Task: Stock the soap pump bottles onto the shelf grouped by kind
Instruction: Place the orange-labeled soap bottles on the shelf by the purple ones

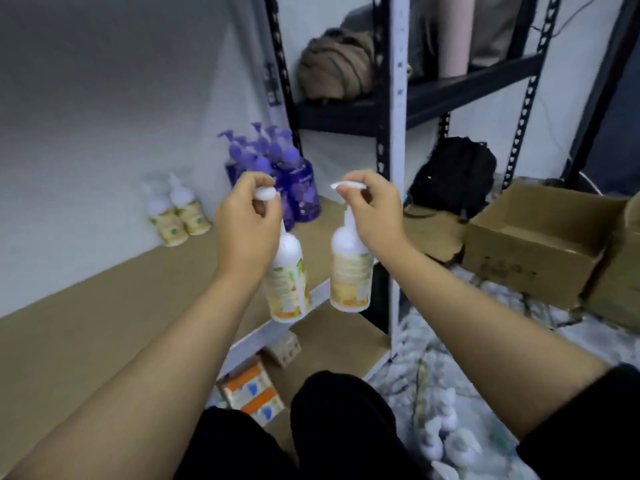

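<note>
Head view: left hand [247, 216] pinches one white pump bottle [287, 282] by its pump; right hand [372, 206] pinches another white bottle [350, 271]; both hang above the shelf [104, 306].

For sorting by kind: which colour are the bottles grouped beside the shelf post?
Purple bottles, pump heads included; head view.

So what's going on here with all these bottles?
A person is stocking soap pump bottles on a low shelf. Each hand holds a white bottle by its pump: the left hand carries one, the right hand another, both hanging above the shelf's front edge. At the back stand two matching white bottles and, apart from them, a cluster of purple bottles.
</note>
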